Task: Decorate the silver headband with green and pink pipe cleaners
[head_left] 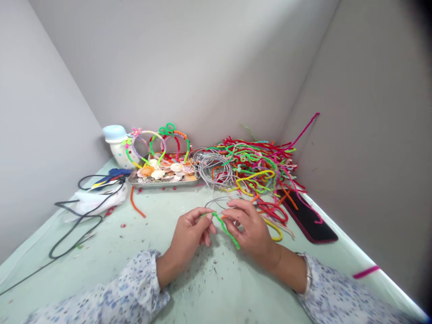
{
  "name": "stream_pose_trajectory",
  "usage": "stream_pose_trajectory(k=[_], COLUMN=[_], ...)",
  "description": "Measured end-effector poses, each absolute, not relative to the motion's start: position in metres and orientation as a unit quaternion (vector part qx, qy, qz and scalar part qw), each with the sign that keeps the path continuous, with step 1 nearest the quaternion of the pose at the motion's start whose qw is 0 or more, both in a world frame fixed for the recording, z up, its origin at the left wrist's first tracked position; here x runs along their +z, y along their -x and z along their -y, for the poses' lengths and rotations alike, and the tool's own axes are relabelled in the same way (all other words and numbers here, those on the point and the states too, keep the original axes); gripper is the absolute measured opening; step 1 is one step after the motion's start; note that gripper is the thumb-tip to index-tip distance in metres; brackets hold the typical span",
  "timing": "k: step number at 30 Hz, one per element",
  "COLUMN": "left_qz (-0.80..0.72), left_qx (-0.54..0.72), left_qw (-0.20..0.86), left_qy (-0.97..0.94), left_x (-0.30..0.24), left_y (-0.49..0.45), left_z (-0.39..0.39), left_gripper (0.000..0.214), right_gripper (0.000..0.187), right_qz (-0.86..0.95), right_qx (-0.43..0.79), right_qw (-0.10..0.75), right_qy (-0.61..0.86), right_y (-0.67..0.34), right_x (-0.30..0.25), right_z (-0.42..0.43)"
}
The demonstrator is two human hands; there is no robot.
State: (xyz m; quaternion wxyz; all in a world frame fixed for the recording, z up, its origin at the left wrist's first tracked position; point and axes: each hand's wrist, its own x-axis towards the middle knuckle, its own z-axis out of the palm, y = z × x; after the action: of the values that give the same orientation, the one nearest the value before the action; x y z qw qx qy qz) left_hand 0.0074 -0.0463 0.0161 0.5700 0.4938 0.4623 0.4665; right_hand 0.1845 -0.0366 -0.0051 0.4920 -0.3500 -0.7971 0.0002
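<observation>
The left hand (189, 235) has a narrow grip, pinching the upper end of a green stem (228, 231) between thumb and fingertips. The stem slants down over the counter (111, 254) toward the right hand (253, 231), its fingers curled just beside it; whether that grip holds anything, I cannot tell. Behind are a shell tray (164, 184), coiled wire (204, 175) and a stem heap (259, 164).
</observation>
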Motion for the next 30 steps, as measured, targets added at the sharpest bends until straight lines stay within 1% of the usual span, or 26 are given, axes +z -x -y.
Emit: stream_pose_trajectory(k=[4, 9, 21, 30], left_qz=[-0.461, -0.473, -0.448, -0.45], left_qx=[0.442, 0.429, 0.426, 0.427], left_qw=[0.578, 0.582, 0.593, 0.587], left_qy=[-0.509, -0.504, -0.516, -0.52], left_x=[0.0153, 0.0156, 0.0111, 0.018], left_y=[-0.0072, -0.0085, -0.0125, -0.0127], left_z=[0.0466, 0.0471, 0.0483, 0.0547], left_gripper=[0.023, 0.025, 0.02, 0.019], right_gripper=[0.016, 0.017, 0.018, 0.019], right_qz=[0.816, 0.831, 0.841, 0.844], right_qx=[0.011, 0.006, 0.006, -0.003], right_qw=[0.463, 0.449, 0.449, 0.453], right_qy=[0.345, 0.329, 0.302, 0.287], right_y=[-0.1867, -0.1882, -0.1904, -0.1891], right_x=[-0.0073, -0.0098, -0.0135, -0.0142], right_z=[0.0373, 0.0368, 0.0325, 0.0339])
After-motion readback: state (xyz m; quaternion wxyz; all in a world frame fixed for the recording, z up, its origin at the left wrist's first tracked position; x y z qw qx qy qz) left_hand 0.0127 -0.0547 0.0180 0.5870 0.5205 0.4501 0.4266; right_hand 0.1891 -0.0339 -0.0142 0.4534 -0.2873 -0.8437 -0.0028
